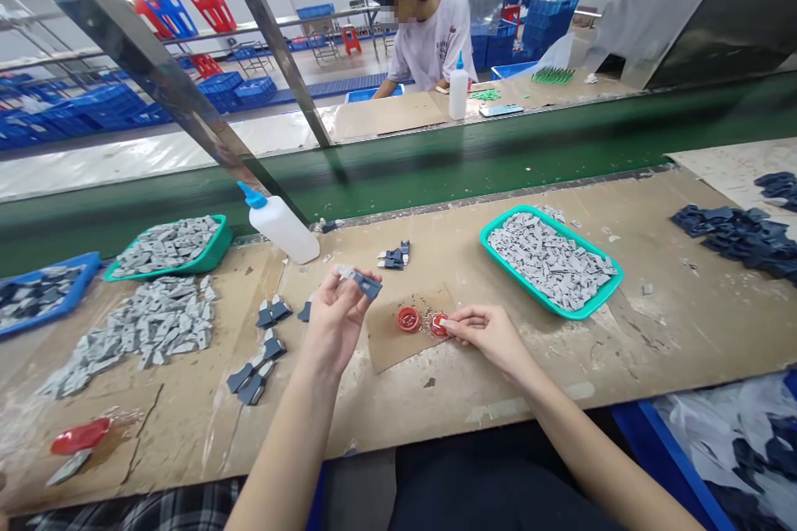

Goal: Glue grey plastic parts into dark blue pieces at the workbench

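Note:
My left hand (336,317) is raised a little above the bench, its fingers pinched on a small grey-and-dark-blue plastic part (359,280). My right hand (482,332) rests on the bench with fingertips pinched at a red cap (439,324). What the fingers hold there is too small to make out. A second red cap (408,319) lies just left of it. Both caps sit on a brown cardboard scrap (398,340). Several joined dark blue parts (256,377) lie left of my left hand.
A teal tray (548,261) of grey parts stands right of centre, another teal tray (171,247) far left beside a blue tray (43,290). A loose grey pile (143,332), a tilted squeeze bottle (280,226) and dark blue parts (740,236) surround. A green conveyor (436,153) runs behind; a person (423,25) sits opposite.

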The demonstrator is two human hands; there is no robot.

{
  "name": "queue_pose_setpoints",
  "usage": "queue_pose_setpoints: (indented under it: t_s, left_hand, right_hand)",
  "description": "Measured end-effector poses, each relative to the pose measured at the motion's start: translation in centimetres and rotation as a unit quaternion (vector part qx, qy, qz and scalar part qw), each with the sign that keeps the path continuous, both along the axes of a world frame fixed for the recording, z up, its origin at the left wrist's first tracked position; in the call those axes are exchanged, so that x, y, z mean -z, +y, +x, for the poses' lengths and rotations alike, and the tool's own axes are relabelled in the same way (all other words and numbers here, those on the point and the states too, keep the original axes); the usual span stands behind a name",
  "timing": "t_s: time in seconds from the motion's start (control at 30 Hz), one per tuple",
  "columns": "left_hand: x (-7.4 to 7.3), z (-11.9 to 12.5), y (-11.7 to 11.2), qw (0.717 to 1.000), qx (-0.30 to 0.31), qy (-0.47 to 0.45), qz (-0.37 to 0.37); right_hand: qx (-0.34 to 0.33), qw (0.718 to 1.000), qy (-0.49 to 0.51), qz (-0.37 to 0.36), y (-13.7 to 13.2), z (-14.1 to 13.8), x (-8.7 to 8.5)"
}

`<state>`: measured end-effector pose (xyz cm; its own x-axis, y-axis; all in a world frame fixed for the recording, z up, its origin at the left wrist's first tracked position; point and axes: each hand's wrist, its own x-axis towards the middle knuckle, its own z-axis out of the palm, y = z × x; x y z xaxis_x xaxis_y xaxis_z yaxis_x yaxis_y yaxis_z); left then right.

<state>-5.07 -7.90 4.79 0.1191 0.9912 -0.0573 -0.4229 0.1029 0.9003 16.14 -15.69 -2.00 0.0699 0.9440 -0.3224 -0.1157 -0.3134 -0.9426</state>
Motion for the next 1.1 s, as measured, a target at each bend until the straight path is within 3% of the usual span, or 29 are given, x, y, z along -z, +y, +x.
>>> queue_pose_setpoints:
  t_s: [0.2,0.43,0.63,0.9,1.1]
  left_hand:
    - [1.5,-1.0,-4.4,0.992,-0.07,-0.052,-0.097]
    - [2.4,0.4,-6.9,0.985,-0.074,-0.075,-0.135]
    - [2.4,1.9,-7.4,0.988,-0.046,-0.076,-0.127]
    - [3.1,3.5,-8.1,0.993,-0.098,0.003,-0.072]
    - [3.1,4.2,-8.5,0.992,-0.111,0.056,-0.03]
  right_hand:
    - [-0.011,1.0,-0.018,0.009,0.2,0.0,0.5]
    - [-0.015,1.0,0.003,-0.008,-0.3,0.4,-0.8]
    - [-0.007,1.0,0.017,0.015,-0.9,1.2,-2.6]
    - [-0.037,0.996,0.063,0.044,-1.8,-0.2,-6.4]
    - [-0.073,0.994,0.074,0.043,-1.5,-1.2,-7.0]
